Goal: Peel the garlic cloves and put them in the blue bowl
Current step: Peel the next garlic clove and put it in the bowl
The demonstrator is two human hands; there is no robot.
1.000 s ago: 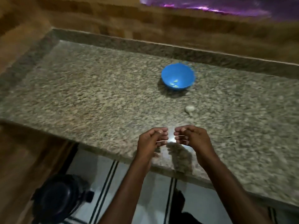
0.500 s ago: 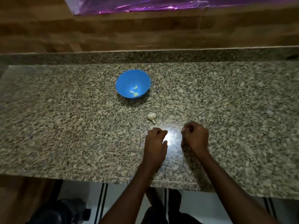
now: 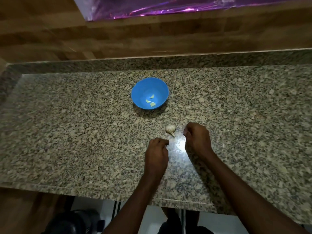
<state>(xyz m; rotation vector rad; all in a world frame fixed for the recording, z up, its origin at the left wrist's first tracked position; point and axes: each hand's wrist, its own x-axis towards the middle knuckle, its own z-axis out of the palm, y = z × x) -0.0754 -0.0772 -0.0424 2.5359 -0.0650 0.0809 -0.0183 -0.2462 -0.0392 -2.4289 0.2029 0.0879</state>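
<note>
Left hand [image 3: 157, 153]: knuckles up, low over the worktop [image 3: 67, 132], fingers curled under. Whether it holds anything, cannot tell; fingertips hidden.
Right hand [image 3: 197, 139]: also curled, knuckles up, thumb and fingertips drawn together at its left edge. A small pale speck shows there; too small to say what it is or whether it is pinched.
The two hands are apart, with a bright glare patch on the stone between them.
Garlic bulb [image 3: 170, 129]: lies on the worktop just beside the right hand's fingertips, not clearly touching, stem end pointing toward the person.
Blue bowl [image 3: 140, 92]: upright, farther back from the bulb, well apart from both hands. Three peeled cloves [image 3: 151, 101] lie in its bottom.
Behind the worktop: a wooden wall [image 3: 152, 34] and a strip of shiny purple foil [image 3: 168, 7].
</note>
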